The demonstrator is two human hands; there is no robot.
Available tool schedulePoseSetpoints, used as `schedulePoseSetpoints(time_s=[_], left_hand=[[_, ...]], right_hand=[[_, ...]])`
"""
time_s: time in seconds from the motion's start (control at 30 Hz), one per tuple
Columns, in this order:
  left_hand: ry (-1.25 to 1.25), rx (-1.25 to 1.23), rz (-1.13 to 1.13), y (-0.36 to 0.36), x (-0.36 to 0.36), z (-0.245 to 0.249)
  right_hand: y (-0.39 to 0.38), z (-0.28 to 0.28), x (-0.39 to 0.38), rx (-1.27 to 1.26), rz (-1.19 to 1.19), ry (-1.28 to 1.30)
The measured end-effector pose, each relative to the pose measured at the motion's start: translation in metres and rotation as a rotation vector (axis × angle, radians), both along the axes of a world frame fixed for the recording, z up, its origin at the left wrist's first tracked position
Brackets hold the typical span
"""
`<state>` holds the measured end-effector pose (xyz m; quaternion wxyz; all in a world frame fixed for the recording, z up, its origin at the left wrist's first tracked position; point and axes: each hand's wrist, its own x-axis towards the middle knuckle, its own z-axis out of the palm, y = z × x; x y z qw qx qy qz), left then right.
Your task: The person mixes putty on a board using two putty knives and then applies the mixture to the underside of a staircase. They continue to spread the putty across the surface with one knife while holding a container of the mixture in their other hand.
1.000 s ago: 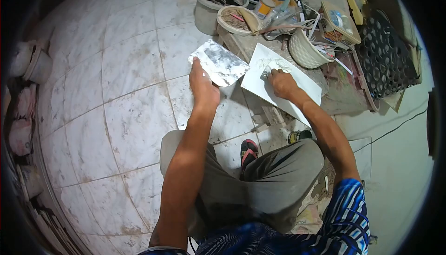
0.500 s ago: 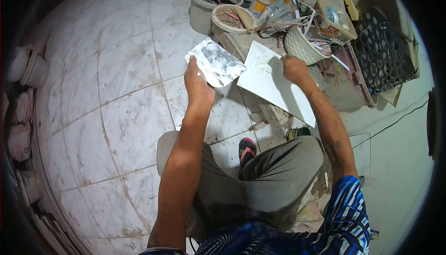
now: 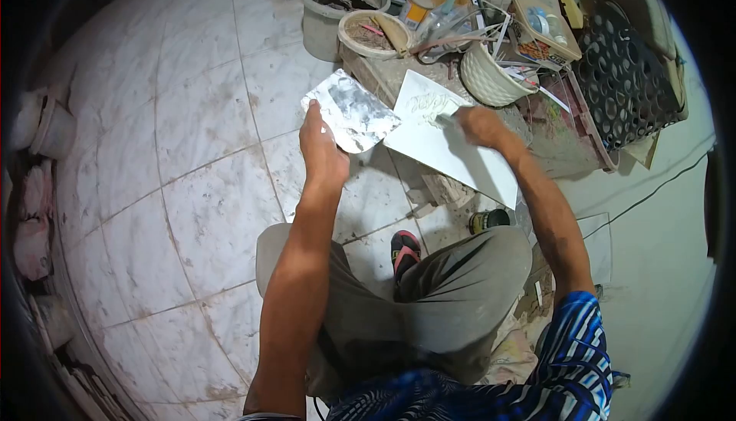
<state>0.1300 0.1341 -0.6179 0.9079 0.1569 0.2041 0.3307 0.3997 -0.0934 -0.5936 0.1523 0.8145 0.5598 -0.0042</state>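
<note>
My left hand [image 3: 323, 149] grips the lower left side of a flat piece with a shiny, silvery, white-smeared surface [image 3: 354, 110]. Its right corner comes close to a white board [image 3: 460, 152], which lies slanted on a low wooden bench [image 3: 383, 74]. Pale paste [image 3: 431, 106] is spread on the upper part of the board. Over the board's right edge, my right hand [image 3: 481, 127] is closed, its fingertips near the paste; whatever it holds is too hidden to name.
Behind the board are a white woven basket [image 3: 494, 76], a round tub [image 3: 373, 34], a grey bucket [image 3: 320, 34] and a plastic box [image 3: 546, 34]. A dark can [image 3: 488, 222] stands by my knee. A perforated black item [image 3: 629, 76] leans at the right.
My right hand has moved slightly left and down, closer to the paste. The view has shifted a little; my left hand still holds the silvery piece.
</note>
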Motion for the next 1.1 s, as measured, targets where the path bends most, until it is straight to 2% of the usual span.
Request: schedulePoseSetpoints(time_s=[0.03, 0.07, 0.17, 0.23, 0.3, 0.4, 0.5, 0.53, 0.57, 0.63, 0.67, 0.77, 0.8, 0.83, 0.87, 0.97, 1.0, 1.1], left_hand=[[0.004, 0.004, -0.011, -0.002, -0.002, 0.000], [0.008, 0.003, -0.013, -0.004, -0.002, -0.001], [0.000, 0.006, -0.009, -0.004, 0.001, 0.002], [-0.009, 0.010, -0.003, -0.004, 0.002, -0.004], [-0.027, 0.033, 0.005, -0.001, 0.004, -0.013], [-0.019, 0.003, -0.021, 0.000, 0.005, -0.016], [0.005, -0.018, -0.027, 0.000, 0.007, -0.010], [0.015, -0.014, -0.019, -0.001, 0.007, -0.009], [0.026, -0.013, -0.006, -0.001, 0.007, -0.009], [0.015, -0.011, -0.016, 0.003, 0.006, -0.014], [0.013, -0.009, -0.025, 0.004, 0.006, -0.017], [0.014, -0.028, -0.029, 0.000, 0.007, -0.011], [0.017, -0.040, -0.021, 0.000, 0.006, -0.008], [0.013, -0.046, -0.022, -0.001, 0.006, -0.008], [0.009, -0.050, -0.021, -0.002, 0.008, -0.009], [0.018, -0.050, -0.030, -0.002, 0.009, -0.010], [0.019, -0.044, -0.039, -0.002, 0.008, -0.011], [0.003, -0.050, -0.049, -0.004, 0.010, -0.009]], right_hand=[[0.001, 0.023, -0.001, 0.056, 0.012, 0.037], [0.002, 0.026, 0.008, 0.036, -0.107, -0.011], [0.000, 0.000, 0.010, 0.057, -0.242, -0.073], [0.004, -0.014, -0.003, -0.089, -0.034, -0.055], [0.003, 0.007, 0.000, 0.004, -0.019, 0.059], [0.004, 0.026, 0.020, -0.023, -0.159, -0.038], [-0.010, -0.033, 0.027, 0.085, -0.119, -0.054], [0.005, -0.019, -0.007, -0.007, -0.260, -0.023], [0.000, -0.020, -0.002, -0.064, -0.044, -0.024], [0.007, 0.015, -0.001, -0.116, -0.154, -0.008], [0.008, 0.029, 0.006, -0.080, -0.177, 0.032], [0.015, 0.024, 0.008, 0.104, -0.282, -0.089], [0.014, 0.002, 0.015, 0.092, -0.300, -0.062], [0.004, -0.038, 0.034, 0.077, -0.104, -0.021], [0.006, -0.037, 0.024, 0.088, -0.031, -0.009], [0.007, 0.018, 0.009, 0.094, 0.098, 0.139], [0.012, 0.030, 0.016, -0.022, -0.077, 0.169], [0.008, 0.015, 0.015, 0.103, -0.124, -0.032]])
